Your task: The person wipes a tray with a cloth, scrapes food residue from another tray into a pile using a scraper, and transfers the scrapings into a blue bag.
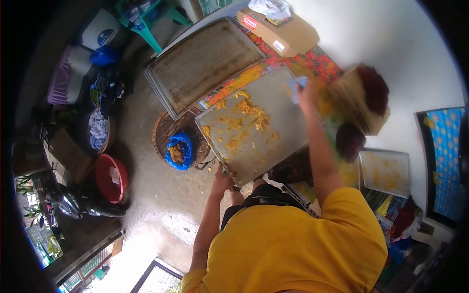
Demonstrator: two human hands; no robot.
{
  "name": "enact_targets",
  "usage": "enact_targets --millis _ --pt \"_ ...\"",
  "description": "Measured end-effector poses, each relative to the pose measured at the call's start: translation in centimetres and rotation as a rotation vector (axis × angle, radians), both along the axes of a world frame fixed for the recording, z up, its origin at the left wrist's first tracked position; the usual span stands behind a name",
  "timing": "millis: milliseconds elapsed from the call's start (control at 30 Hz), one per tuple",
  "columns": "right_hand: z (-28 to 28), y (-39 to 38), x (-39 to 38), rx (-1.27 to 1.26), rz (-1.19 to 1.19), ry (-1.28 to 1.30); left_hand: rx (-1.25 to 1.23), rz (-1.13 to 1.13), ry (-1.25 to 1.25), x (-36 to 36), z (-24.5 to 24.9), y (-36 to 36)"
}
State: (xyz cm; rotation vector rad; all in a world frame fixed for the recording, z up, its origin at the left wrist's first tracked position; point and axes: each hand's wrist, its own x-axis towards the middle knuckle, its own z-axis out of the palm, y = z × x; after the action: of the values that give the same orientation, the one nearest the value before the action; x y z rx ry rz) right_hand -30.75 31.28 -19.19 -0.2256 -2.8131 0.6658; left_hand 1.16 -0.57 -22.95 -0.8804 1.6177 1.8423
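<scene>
A metal tray (288, 132) with orange-yellow residue (251, 112) on its surface lies tilted in front of me. My left hand (222, 179) is closed on the tray's near left corner. At the far right side of the tray, my right hand (308, 95) is closed on a light blue scraper or cloth (297, 87), slightly blurred; its exact form cannot be made out. The residue is thickest near the tray's middle and thins toward the near side.
Stacked trays (205, 63) lie beyond on a flowered tablecloth (322, 63), beside a cardboard box (281, 31). A blue bag (180, 154) sits in a woven basket (159, 132) at left. Another tray (386, 171) stands right. A red basin (111, 178) is on the floor.
</scene>
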Motion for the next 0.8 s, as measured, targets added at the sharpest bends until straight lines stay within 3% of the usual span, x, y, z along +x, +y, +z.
enact_targets --millis 167,300,400,500,533,633,733,800 --pt "-0.7 7.9 0.9 0.049 -0.218 -0.204 0.019 0.013 0.012 0.1 -0.1 0.0" --pt "-0.9 5.9 1.5 -0.099 -0.316 -0.288 0.004 0.003 -0.021 -0.1 1.3 0.3" --pt "-3.3 4.7 3.0 -0.084 -0.067 -0.119 0.015 0.025 -0.035 -0.7 2.0 0.6" --pt "-2.3 2.3 5.1 0.048 0.134 -0.327 0.03 0.029 -0.04 -0.6 1.8 0.5" --pt "-2.6 2.9 5.2 0.068 0.115 -0.144 0.024 0.023 -0.036 -0.7 1.7 0.4" --pt "-1.3 4.1 4.9 -0.282 -0.228 -0.291 0.032 0.021 -0.026 -0.7 1.5 0.5" --pt "-1.9 -4.5 8.9 -0.247 -0.022 -0.349 0.051 0.021 -0.008 -0.9 1.2 0.4" --pt "0.1 -7.4 9.8 -0.226 -0.013 -0.46 0.023 0.006 -0.01 -0.8 0.7 0.2"
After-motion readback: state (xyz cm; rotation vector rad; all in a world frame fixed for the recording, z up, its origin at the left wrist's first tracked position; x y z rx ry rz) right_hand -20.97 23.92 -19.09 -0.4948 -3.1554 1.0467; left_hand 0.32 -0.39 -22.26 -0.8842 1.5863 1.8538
